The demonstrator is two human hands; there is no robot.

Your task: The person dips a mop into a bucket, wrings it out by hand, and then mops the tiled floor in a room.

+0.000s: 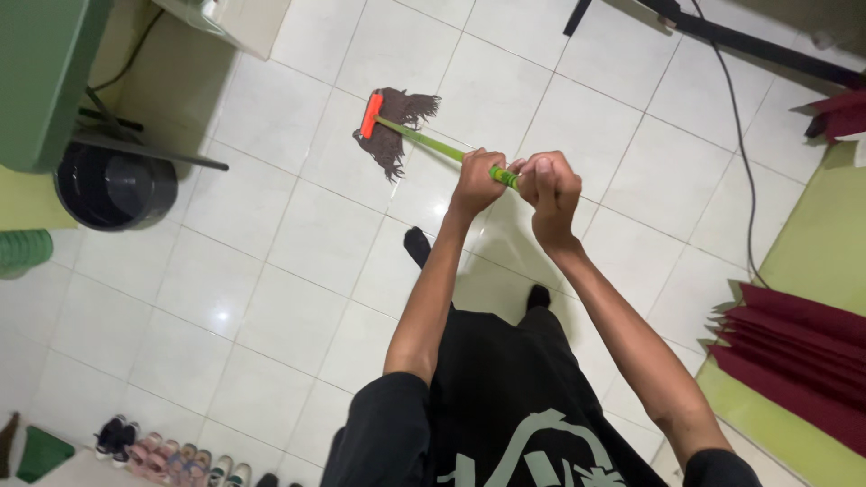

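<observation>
I hold a mop with a green handle (431, 142) in both hands. My left hand (476, 180) grips the handle lower down, and my right hand (547, 185) is closed around its upper end. The mop head (390, 126) has an orange bar and dark brown strands spread on the white tiled floor (271, 271), ahead of my feet in black socks (417, 245).
A black bucket (115, 188) stands at the left under a green cabinet (41, 81). A black cable (738, 135) runs across the tiles at right. Dark red folded cloth (794, 352) lies on a green mat at right. Several pairs of shoes (171, 451) line the bottom left.
</observation>
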